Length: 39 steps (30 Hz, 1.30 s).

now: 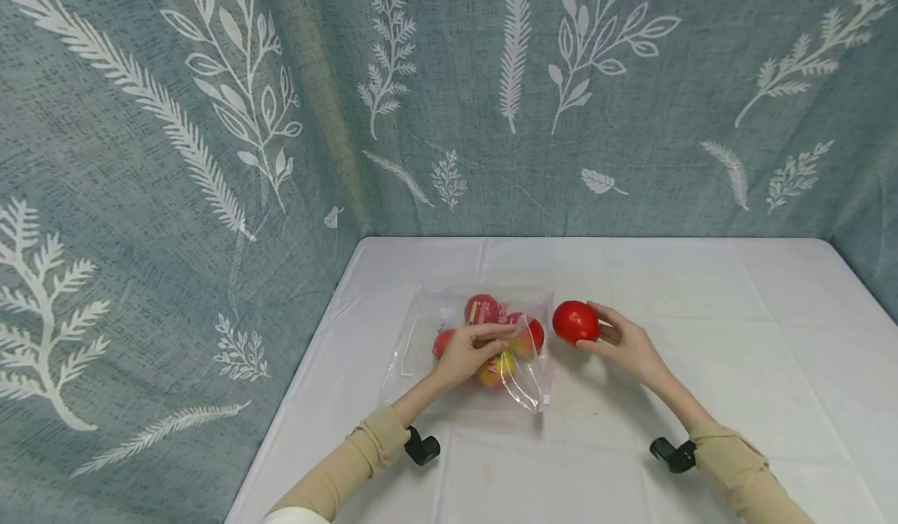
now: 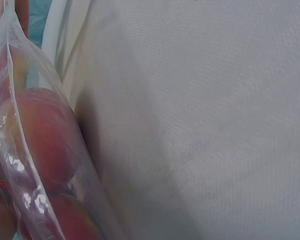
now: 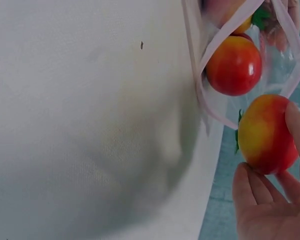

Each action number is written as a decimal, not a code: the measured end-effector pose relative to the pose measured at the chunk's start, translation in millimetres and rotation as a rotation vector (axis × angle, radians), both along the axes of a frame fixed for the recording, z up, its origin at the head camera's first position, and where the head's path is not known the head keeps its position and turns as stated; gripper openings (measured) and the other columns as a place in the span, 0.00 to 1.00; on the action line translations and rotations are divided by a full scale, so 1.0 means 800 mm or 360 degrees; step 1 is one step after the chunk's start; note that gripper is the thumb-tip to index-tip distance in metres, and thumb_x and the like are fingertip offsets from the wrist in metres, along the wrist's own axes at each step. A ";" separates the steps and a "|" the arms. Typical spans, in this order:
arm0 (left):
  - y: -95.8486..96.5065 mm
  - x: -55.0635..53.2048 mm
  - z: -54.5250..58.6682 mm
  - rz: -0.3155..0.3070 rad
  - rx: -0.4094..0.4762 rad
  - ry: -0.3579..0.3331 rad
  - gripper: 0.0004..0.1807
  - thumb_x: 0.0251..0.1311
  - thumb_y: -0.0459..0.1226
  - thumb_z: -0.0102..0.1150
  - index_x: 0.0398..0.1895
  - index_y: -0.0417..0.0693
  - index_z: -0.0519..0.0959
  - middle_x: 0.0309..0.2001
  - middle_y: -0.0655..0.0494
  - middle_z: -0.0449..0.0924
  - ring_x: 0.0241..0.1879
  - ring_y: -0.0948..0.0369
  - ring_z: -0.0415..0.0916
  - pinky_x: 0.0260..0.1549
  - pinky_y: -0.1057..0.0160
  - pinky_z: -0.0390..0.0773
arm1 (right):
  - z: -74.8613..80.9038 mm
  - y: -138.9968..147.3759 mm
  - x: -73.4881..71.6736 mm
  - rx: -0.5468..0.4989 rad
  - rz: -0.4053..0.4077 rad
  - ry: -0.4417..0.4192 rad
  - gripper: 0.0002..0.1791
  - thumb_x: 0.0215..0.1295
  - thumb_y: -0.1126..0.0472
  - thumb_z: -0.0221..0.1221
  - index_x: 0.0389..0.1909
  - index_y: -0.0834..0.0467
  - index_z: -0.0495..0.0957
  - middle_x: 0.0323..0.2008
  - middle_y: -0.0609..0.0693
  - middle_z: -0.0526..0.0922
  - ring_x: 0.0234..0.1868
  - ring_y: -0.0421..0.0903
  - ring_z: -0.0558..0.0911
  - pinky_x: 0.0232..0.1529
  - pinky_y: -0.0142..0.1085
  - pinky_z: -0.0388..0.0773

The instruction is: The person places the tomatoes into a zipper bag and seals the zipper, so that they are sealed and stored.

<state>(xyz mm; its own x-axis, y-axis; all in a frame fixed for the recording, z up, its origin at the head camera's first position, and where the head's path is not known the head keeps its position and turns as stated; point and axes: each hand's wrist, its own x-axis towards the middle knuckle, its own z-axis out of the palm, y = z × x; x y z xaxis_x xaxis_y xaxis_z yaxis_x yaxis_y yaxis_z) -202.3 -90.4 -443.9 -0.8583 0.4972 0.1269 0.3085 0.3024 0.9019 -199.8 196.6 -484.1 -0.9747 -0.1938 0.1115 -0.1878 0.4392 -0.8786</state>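
Note:
A clear plastic zip bag (image 1: 414,360) with red lettering lies on the table, several red and yellow tomatoes (image 1: 481,309) inside it. My left hand (image 1: 463,356) pinches the upper layer of the bag near its right-hand mouth. In the right wrist view the pale-rimmed mouth gapes, with a tomato (image 3: 234,65) just inside. My right hand (image 1: 627,346) holds another tomato (image 1: 575,322) between thumb and fingers, just outside the mouth. This one is red and yellow with a green calyx (image 3: 237,132). The left wrist view shows tomatoes (image 2: 45,135) through the plastic; few of the left fingers show there.
A white cloth covers the table (image 1: 701,337). Blue-green curtains (image 1: 449,118) with white leaf patterns hang behind and at the sides. A black wrist camera (image 1: 422,446) sits on the left wrist, another (image 1: 673,455) on the right.

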 end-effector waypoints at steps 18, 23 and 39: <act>-0.001 -0.001 -0.002 0.0009 -0.0007 -0.0033 0.17 0.61 0.30 0.57 0.54 0.36 0.77 0.55 0.41 0.79 0.53 0.48 0.78 0.47 0.73 0.77 | -0.007 -0.001 0.006 -0.0006 0.0255 -0.0087 0.38 0.57 0.60 0.66 0.66 0.66 0.62 0.65 0.68 0.66 0.60 0.66 0.73 0.55 0.49 0.76; 0.000 -0.002 -0.003 0.0006 0.0009 -0.0037 0.17 0.61 0.30 0.57 0.54 0.36 0.77 0.55 0.41 0.79 0.53 0.48 0.78 0.48 0.72 0.78 | -0.007 -0.004 0.009 -0.0036 0.0339 -0.0119 0.38 0.57 0.60 0.66 0.66 0.68 0.61 0.65 0.70 0.65 0.60 0.67 0.72 0.55 0.48 0.76; 0.000 -0.004 -0.007 0.0020 0.0002 -0.0043 0.17 0.61 0.30 0.58 0.54 0.37 0.78 0.54 0.42 0.79 0.53 0.48 0.79 0.47 0.72 0.78 | -0.010 -0.012 0.013 -0.0052 0.0429 -0.0142 0.38 0.58 0.60 0.65 0.66 0.68 0.61 0.64 0.69 0.66 0.61 0.68 0.72 0.54 0.48 0.77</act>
<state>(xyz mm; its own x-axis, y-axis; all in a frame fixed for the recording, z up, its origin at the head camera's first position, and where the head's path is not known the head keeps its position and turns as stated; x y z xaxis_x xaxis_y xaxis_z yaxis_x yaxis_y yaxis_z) -205.1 -90.2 -449.5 -0.8675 0.4864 0.1040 0.2801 0.3048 0.9103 -189.0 186.9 -492.1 -0.8948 -0.4449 0.0379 -0.2151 0.3553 -0.9097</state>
